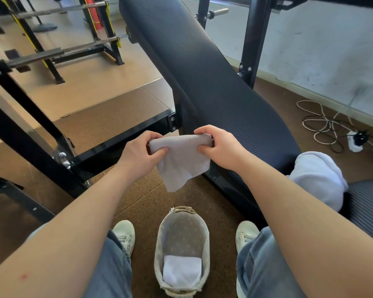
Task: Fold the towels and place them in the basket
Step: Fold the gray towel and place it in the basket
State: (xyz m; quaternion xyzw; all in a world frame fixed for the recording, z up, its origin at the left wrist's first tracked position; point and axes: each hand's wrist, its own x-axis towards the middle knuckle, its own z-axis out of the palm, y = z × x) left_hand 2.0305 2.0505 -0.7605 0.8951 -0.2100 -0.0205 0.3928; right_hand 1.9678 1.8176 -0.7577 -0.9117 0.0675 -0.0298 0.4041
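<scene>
While left hand [142,153] and right hand [219,147] pinch its top corners, grey towel [181,162] spans crosswise, tip hanging down.

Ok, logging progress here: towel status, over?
Left hand, right hand pinching grey towel by top edge, above basket. One folded white towel inside. Path down clear.

The basket [159,250] stands on the floor [142,203], a towel pile [319,177] on the bench [202,72].
</scene>
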